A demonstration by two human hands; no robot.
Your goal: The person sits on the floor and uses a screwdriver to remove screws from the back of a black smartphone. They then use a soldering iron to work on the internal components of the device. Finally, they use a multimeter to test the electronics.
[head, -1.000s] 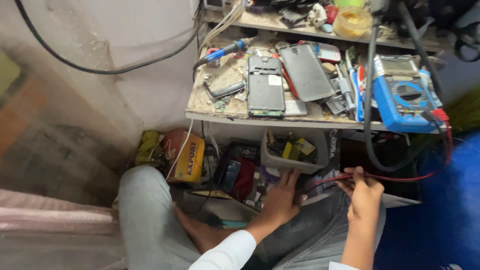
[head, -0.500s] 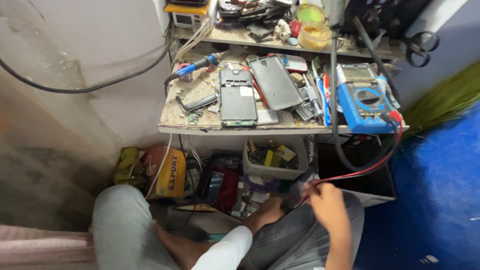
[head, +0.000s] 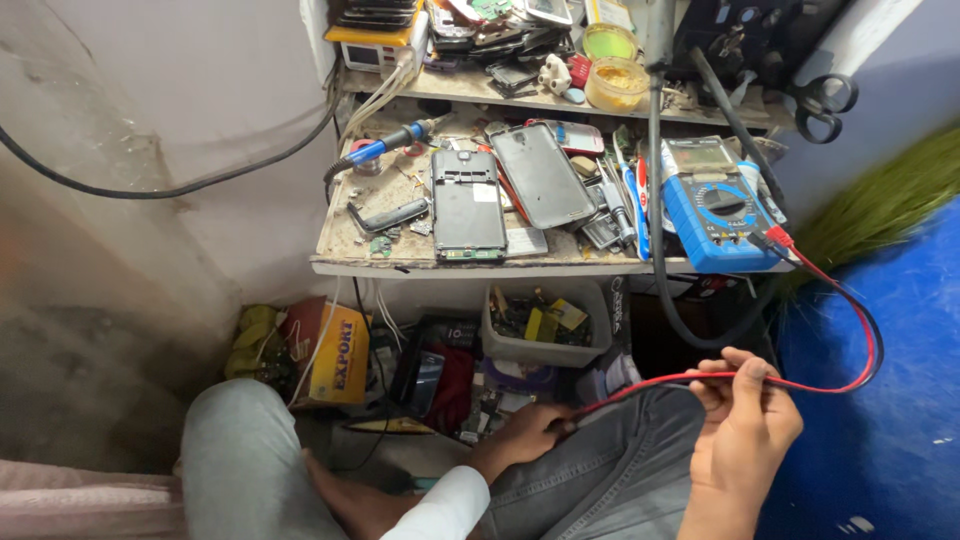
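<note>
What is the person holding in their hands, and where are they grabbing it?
Both hands hold the red wire: right hand pinches its middle, left hand grips near its far end.

Two hands (head: pixel 740 425), one blue multimeter (head: pixel 715 215), one red lead (head: pixel 850 385), one soldering iron (head: pixel 385 150).

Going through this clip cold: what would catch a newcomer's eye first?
Probably the red test lead, looping from the blue multimeter at the right end of the cluttered workbench shelf down through the right hand, at lower right. Next, the opened phones: a bare phone frame and a grey back cover lie mid-shelf among tools. Below the shelf, the left hand reaches toward heaped parts near a grey plastic bin.
</note>
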